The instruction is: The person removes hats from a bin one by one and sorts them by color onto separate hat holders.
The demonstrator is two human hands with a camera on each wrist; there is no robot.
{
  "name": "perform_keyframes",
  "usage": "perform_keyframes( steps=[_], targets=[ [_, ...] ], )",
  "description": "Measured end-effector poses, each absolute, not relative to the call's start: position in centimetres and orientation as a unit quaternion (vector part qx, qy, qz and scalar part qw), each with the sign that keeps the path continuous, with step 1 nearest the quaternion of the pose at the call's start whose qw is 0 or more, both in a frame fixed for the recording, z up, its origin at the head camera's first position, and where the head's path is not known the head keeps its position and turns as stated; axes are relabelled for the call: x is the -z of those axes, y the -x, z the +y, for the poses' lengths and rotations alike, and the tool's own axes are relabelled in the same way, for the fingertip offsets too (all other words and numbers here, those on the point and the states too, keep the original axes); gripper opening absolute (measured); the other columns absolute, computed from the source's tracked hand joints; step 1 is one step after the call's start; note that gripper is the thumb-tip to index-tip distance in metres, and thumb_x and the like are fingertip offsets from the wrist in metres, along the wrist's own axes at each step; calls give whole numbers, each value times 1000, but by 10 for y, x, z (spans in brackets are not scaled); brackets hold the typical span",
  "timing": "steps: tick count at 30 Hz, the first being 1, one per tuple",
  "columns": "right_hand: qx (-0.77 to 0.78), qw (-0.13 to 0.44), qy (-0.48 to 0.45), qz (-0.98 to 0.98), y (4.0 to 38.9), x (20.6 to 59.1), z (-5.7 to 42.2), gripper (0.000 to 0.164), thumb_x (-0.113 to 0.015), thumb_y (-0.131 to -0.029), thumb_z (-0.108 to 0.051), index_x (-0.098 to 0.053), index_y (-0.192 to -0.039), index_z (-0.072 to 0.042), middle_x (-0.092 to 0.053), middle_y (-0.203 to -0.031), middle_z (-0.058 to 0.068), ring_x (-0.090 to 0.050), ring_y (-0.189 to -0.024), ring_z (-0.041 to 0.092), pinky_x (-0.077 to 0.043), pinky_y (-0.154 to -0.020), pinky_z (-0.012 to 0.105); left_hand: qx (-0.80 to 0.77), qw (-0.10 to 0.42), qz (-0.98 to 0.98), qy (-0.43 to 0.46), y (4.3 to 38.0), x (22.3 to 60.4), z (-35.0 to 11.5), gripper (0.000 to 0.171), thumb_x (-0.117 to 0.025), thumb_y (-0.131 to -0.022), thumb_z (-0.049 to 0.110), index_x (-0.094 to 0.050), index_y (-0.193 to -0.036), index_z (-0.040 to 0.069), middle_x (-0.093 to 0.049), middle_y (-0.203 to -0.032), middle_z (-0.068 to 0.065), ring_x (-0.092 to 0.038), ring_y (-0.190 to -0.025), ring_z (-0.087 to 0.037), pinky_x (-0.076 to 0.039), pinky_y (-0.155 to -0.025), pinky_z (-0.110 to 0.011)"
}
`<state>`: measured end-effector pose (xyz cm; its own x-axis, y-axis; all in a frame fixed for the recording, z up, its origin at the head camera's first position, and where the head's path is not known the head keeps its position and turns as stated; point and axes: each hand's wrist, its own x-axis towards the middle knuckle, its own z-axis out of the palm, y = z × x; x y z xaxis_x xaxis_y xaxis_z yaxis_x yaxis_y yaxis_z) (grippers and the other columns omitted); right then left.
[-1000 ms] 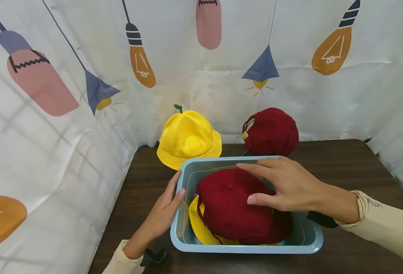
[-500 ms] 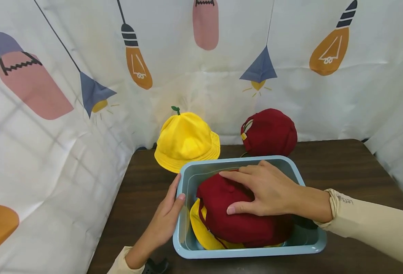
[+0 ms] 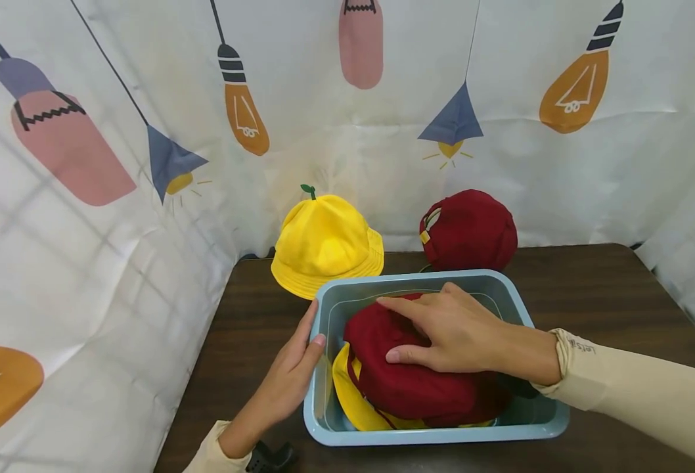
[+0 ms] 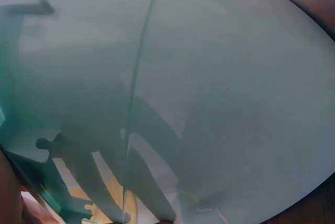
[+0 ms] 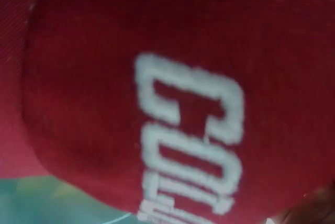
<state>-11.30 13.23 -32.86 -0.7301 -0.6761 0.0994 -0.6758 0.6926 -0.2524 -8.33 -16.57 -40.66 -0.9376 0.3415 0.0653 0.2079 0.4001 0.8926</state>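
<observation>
A light blue plastic basin (image 3: 436,435) stands on the table with a dark red cap (image 3: 401,394) in it. Under that cap shows the brim of a yellow hat (image 3: 350,394). My left hand (image 3: 291,371) rests against the basin's left side, fingers straight along the outer wall and thumb at the rim. The left wrist view is filled by the basin's blurred wall (image 4: 235,103). On the crown of the red cap, my right hand (image 3: 460,332) grips the cloth; some of its fingers are hidden. White letters on red cloth (image 5: 272,103) fill the right wrist view.
Behind the basin, a yellow bucket hat (image 3: 326,243) with a green sprout sits at the left. Another dark red cap (image 3: 471,230) stands at the right, against the printed white curtain (image 3: 359,157). The dark wooden table (image 3: 596,302) extends around the basin.
My right hand has come down from above the basin onto the red cap, moving left, and its fingers have bent in. My left hand stays at the basin's side.
</observation>
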Motion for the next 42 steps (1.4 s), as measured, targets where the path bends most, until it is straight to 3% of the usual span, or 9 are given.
perform_keyframes(
  steps=[6, 14, 19, 22, 25, 36, 42],
  targets=[
    [151, -11, 371, 916, 116, 335, 128, 72, -60, -87, -74, -62, -139, -24, -72, -87, -17, -60, -74, -2, -39, -65, 24, -524, 66, 833, -167, 84, 408, -168, 64, -40, -111, 29, -7, -166, 23, -14, -172, 1, -27, -155, -31, -28, -117, -54],
    [168, 13, 366, 915, 120, 345, 127, 49, -76, -85, -58, -71, -117, -22, -48, -59, -23, -43, -54, -6, -38, -57, 23, -523, 65, 833, -167, 84, 409, -167, 64, -40, -111, 30, -7, -166, 24, -14, -172, 2, -28, -155, -30, -29, -118, -54],
    [152, 15, 369, 917, 118, 354, 126, 43, -78, -84, -55, -71, -111, -24, -56, -63, -21, -48, -58, -4, -37, -61, 27, -525, 64, 833, -165, 84, 409, -167, 64, -41, -111, 30, -8, -166, 24, -15, -172, 1, -30, -154, -30, -30, -117, -54],
    [124, 11, 372, 920, 117, 360, 125, 49, -77, -84, -56, -72, -117, -21, -70, -79, -15, -60, -71, 1, -36, -66, 32, -526, 65, 832, -162, 83, 408, -167, 64, -41, -111, 31, -8, -166, 25, -16, -172, 1, -30, -154, -31, -31, -117, -55],
    [101, 5, 379, 920, 118, 369, 125, 53, -77, -84, -57, -72, -121, -21, -76, -91, -10, -66, -82, 7, -34, -68, 34, -527, 65, 832, -163, 83, 408, -167, 64, -41, -111, 30, -8, -166, 25, -15, -172, 1, -30, -154, -32, -31, -117, -56],
    [89, -24, 407, 909, 119, 380, 125, 24, -80, -85, -46, -68, -88, -25, -65, -72, -16, -58, -72, 7, -31, -66, 34, -534, 73, 827, -161, 83, 407, -167, 65, -41, -111, 31, -7, -166, 27, -13, -172, 4, -27, -155, -29, -30, -117, -53],
    [101, -55, 415, 903, 119, 378, 128, 20, -81, -86, -41, -66, -83, -27, -63, -71, -17, -56, -70, 4, -29, -65, 32, -534, 70, 826, -167, 84, 409, -167, 64, -40, -112, 31, -6, -166, 26, -12, -173, 3, -26, -156, -30, -29, -117, -53]
  ],
)
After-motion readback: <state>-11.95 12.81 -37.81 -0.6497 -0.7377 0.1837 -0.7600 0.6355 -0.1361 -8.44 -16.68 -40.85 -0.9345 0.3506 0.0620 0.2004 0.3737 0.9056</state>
